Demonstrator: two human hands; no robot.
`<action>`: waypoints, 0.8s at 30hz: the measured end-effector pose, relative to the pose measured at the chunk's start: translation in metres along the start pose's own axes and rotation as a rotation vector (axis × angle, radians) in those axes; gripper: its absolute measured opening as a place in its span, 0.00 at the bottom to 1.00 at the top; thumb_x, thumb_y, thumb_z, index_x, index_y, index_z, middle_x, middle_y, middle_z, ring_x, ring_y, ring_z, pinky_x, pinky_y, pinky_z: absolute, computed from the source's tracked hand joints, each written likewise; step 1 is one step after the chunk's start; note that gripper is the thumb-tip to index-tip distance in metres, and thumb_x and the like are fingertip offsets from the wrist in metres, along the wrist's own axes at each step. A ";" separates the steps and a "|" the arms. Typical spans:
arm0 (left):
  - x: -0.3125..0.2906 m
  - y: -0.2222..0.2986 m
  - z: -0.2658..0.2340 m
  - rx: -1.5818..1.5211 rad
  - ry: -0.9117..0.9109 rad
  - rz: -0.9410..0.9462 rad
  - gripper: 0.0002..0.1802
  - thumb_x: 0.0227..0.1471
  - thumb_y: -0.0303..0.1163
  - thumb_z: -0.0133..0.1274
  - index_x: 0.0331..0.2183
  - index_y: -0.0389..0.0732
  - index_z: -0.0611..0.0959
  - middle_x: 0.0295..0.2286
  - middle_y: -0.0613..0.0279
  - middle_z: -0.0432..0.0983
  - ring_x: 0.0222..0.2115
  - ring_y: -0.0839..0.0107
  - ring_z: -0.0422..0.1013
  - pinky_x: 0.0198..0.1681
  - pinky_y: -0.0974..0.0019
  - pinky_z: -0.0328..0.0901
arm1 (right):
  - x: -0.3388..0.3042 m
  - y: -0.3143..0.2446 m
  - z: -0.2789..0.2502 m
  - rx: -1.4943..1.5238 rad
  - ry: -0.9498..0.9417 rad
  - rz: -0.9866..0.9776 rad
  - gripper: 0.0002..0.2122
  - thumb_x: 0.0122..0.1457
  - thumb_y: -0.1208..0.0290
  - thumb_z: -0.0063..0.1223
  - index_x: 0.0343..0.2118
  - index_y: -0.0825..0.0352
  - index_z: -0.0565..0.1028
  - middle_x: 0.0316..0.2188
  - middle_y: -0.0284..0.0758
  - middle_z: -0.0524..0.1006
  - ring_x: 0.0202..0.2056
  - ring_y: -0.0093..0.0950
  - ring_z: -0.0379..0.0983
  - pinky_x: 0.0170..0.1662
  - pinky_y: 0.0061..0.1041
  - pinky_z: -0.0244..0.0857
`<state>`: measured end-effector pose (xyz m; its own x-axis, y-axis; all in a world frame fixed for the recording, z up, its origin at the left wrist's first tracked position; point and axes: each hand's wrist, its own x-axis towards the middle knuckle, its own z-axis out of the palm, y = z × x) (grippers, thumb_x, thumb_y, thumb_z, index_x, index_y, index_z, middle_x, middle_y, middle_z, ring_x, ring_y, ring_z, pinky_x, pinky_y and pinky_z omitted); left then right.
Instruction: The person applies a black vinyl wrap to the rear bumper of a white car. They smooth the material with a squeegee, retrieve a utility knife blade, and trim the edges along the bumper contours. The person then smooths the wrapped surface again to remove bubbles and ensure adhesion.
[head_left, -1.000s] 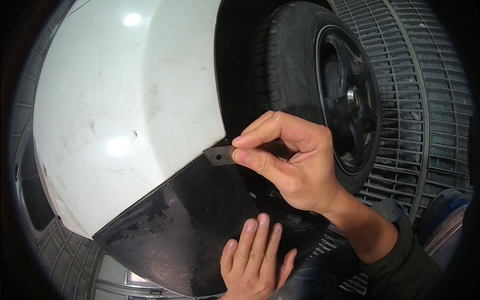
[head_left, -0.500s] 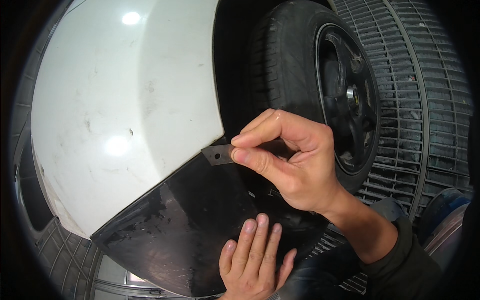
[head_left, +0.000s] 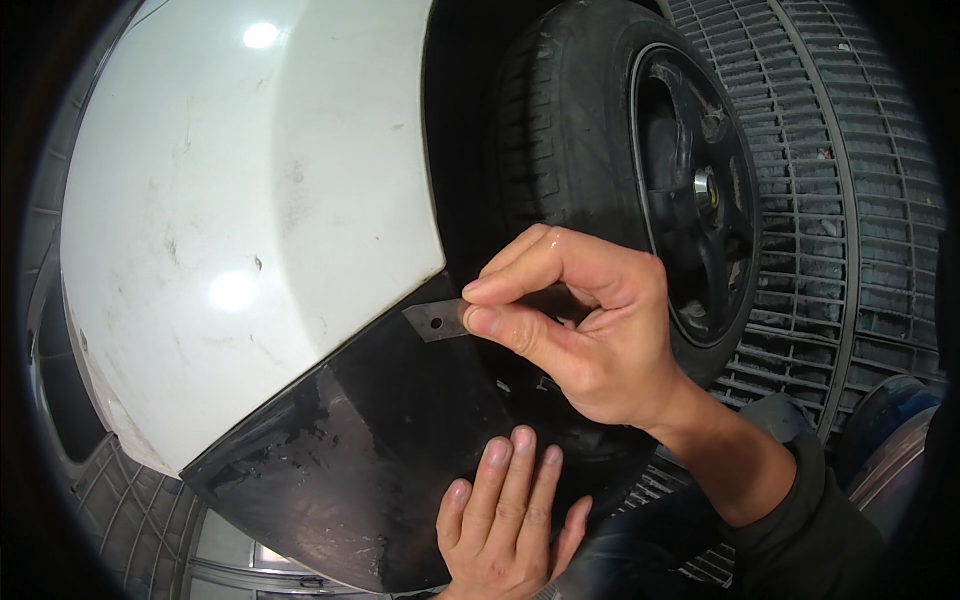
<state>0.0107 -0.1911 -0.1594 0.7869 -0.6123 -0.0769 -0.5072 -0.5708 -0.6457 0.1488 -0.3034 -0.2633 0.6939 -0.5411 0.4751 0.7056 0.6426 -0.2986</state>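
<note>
Between the thumb and forefinger of my right hand (head_left: 590, 325) is a small grey utility knife blade (head_left: 434, 322) with a round hole. Its free end points left, over the black lower panel (head_left: 290, 480) just below the seam with the white car body panel (head_left: 250, 200). Whether the blade touches the surface I cannot tell. My left hand (head_left: 505, 520) lies on the black panel with fingers stretched out, below and right of the blade. Dull scuffed patches mark the black panel; small dark smudges and a chip mark the white one.
A tyre (head_left: 570, 130) on a black spoked wheel rim (head_left: 690, 160) stands close behind my right hand. Metal floor grating (head_left: 800, 200) stretches along the right side. A dark sleeve (head_left: 800, 520) covers my right forearm. A blue shoe (head_left: 890, 415) shows at the right.
My right hand has shifted the blade slightly down, off the seam and onto the black panel's side. My left hand has stayed in place.
</note>
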 end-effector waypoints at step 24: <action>0.000 0.000 0.000 0.010 -0.003 -0.004 0.28 0.59 0.44 0.56 0.56 0.38 0.81 0.60 0.48 0.72 0.64 0.54 0.64 0.69 0.53 0.46 | -0.003 -0.001 -0.001 -0.001 -0.013 -0.009 0.05 0.57 0.85 0.64 0.35 0.73 0.81 0.32 0.40 0.82 0.33 0.22 0.79 0.35 0.17 0.72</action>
<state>0.0108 -0.1909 -0.1592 0.7903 -0.6080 -0.0765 -0.5003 -0.5681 -0.6534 0.1462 -0.3027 -0.2655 0.6853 -0.5400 0.4886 0.7122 0.6373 -0.2945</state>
